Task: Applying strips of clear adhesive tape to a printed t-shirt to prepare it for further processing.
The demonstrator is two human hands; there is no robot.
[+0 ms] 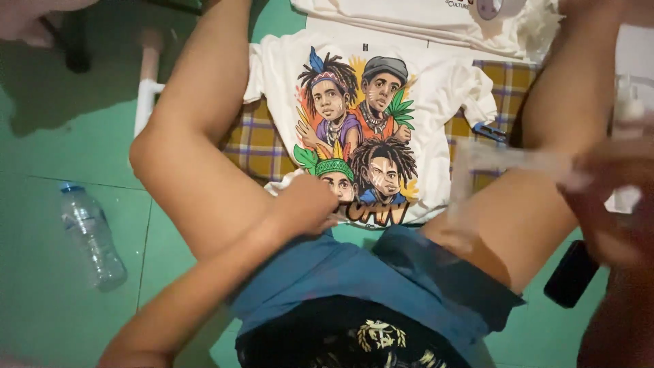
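Head view, looking down between 2 bare legs onto a green floor (pixel 54 136).

Left hand (pixel 310 204): fingers curled together, resting on the lower hem of a folded white printed shirt (pixel 422 102); clamped on the cloth or merely pressing it, not determinable. Shirt laid flat on a plaid cloth (pixel 255 143) between the knees, bearing a colourful print of 4 faces.

Right hand (pixel 613 204): heavily blurred at the right edge, closed around a clear plastic sheet or bag (pixel 511 160) extending leftward above the right thigh. Exact finger position not resolvable.

Hands well apart, 1 at each thigh.

Surroundings: second white shirt (pixel 409 17) stacked beyond the first; clear plastic bottle (pixel 92 235) lying on the floor at left; dark phone (pixel 571 274) on the floor beside the right thigh; small blue object (pixel 489 131) on the plaid cloth near the shirt's sleeve.
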